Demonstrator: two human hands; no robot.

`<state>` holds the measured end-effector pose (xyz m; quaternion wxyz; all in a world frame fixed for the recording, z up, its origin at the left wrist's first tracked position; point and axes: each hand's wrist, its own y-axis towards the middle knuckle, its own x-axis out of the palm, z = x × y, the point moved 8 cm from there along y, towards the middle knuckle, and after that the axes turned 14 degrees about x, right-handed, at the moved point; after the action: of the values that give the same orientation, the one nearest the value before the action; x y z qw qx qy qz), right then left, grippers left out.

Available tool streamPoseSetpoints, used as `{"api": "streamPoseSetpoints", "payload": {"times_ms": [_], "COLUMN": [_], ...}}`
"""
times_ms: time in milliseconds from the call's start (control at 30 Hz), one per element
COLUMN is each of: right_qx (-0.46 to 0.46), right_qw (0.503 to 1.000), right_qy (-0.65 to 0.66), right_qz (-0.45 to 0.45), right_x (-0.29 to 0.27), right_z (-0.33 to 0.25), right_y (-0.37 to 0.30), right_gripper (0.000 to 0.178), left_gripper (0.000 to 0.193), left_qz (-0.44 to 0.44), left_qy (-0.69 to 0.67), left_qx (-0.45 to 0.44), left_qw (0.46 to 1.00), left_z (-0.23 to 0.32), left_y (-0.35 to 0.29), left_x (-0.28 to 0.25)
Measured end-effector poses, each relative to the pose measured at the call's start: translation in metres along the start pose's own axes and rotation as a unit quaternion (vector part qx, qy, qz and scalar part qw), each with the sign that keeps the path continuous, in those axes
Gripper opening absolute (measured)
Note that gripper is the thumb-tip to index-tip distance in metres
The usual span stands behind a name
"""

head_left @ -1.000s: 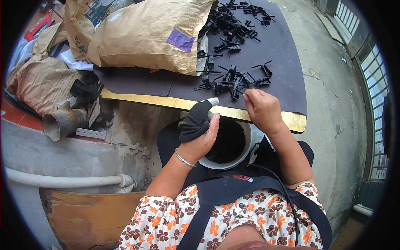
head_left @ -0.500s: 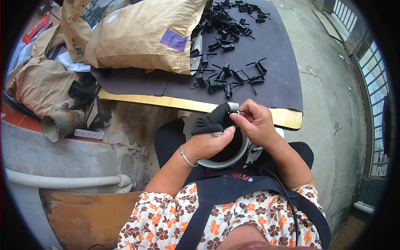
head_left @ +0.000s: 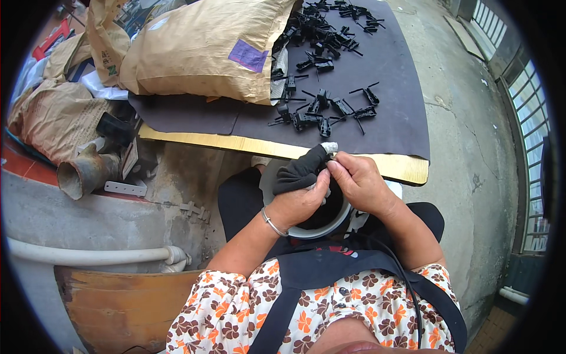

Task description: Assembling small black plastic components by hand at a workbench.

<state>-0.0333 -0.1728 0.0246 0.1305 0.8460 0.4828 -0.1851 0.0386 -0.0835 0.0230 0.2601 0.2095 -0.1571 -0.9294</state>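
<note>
My left hand, its fingers in a black cloth cover with a white wrap on one tip, is closed above a bucket. My right hand is bare and pinches at the left fingertips. Between them sits a small black part, mostly hidden by the fingers. Below both hands, between my knees, stands a pale bucket with a dark inside. On the table ahead lie several black plastic parts with thin stems sticking out, the nearest just beyond my hands.
A dark-covered table with a yellow wooden edge lies ahead. A large brown paper sack rests on it, its mouth toward the heap of black parts. Left are a rusty pipe piece, another sack and a white pipe.
My right hand has shifted slightly down and its fingers have curled closer together at the left fingertips. The left hand has barely moved.
</note>
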Motion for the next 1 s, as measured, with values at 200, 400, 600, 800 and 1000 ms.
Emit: {"api": "streamPoseSetpoints", "payload": {"times_ms": [200,400,600,800,1000], "right_qx": [0.031,0.055,0.004,0.004,-0.062], "right_qw": [0.995,0.984,0.988,0.996,0.995], "right_qy": [0.09,0.168,0.152,-0.044,0.061], "right_qz": [0.006,-0.024,-0.03,-0.074,-0.049], "right_x": [0.017,0.03,0.006,0.009,-0.005], "right_z": [0.021,0.029,0.013,0.007,0.0], "right_y": [0.004,0.004,0.001,-0.002,-0.003], "right_gripper": [0.021,0.024,0.022,0.013,0.01], "left_gripper": [0.033,0.034,0.035,0.039,0.036], "left_qz": [-0.004,-0.023,0.027,0.049,-0.007], "left_qy": [0.197,0.286,0.02,-0.158,-0.081], "left_qx": [0.13,0.125,0.026,-0.11,-0.075], "left_qw": [0.972,0.95,0.999,0.98,0.994], "left_z": [0.012,0.015,0.003,-0.015,-0.015], "left_y": [0.003,-0.002,-0.002,-0.01,-0.008], "left_x": [0.003,0.004,-0.007,-0.018,-0.012]}}
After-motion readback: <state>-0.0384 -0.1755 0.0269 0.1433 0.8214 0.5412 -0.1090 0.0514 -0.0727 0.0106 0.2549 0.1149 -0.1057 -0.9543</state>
